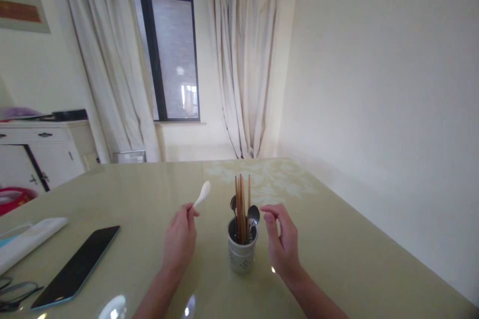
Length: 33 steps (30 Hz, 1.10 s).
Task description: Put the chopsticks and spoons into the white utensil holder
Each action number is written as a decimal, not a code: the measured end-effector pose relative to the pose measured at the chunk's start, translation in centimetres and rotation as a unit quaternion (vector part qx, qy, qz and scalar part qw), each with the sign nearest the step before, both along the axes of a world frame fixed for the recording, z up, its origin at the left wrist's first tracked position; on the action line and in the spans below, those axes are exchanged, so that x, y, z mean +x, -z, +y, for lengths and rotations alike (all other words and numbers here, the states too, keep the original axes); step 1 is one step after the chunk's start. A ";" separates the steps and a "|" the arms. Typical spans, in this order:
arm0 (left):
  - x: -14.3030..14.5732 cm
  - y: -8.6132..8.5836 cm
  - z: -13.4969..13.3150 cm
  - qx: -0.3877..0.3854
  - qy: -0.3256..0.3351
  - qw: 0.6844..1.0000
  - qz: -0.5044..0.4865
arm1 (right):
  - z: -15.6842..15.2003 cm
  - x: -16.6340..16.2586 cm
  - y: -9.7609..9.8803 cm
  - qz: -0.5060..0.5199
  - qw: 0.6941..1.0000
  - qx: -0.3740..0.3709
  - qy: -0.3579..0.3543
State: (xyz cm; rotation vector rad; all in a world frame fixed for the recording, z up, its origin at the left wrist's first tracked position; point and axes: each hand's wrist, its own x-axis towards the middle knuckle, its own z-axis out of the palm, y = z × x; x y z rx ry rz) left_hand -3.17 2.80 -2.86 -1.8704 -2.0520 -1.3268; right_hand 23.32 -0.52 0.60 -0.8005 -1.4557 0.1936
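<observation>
Between the thumb and fingers of my left hand (pixel 181 237) is a white spoon (pixel 203 193), its bowl pointing up and away over the table. A light grey utensil cup (pixel 242 258) with a pattern of small holes stands upright between my hands. Several wooden chopsticks (pixel 241 204) rise from it, with a dark metal spoon (pixel 233 204) on the left and another metal spoon (pixel 254 215) on the right. My right hand (pixel 282 239) is just right of that spoon, fingers curled, thumb and index tips slightly apart, nothing visible between them.
The glossy greenish table (pixel 337 249) stretches towards the window and curtains. On its left lie a dark tablet (pixel 78 266), a white case (pixel 33 239) and eyeglasses (pixel 17 294). A white cabinet (pixel 48 152) and a red basin (pixel 17 199) are beyond; a wall (pixel 392 109) borders the right.
</observation>
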 end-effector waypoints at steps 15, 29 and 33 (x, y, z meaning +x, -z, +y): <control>3.9 -0.6 -4.6 0.281 0.332 0.892 0.118 | -2.1 -0.1 0.8 0.003 0.993 -0.045 -0.109; 5.4 0.5 -4.8 0.179 0.277 0.944 0.004 | -0.5 0.6 0.2 0.054 0.997 -0.008 0.050; 5.8 2.1 -4.5 0.051 0.318 0.942 -0.094 | -0.1 1.2 -0.6 -0.073 0.996 0.035 0.033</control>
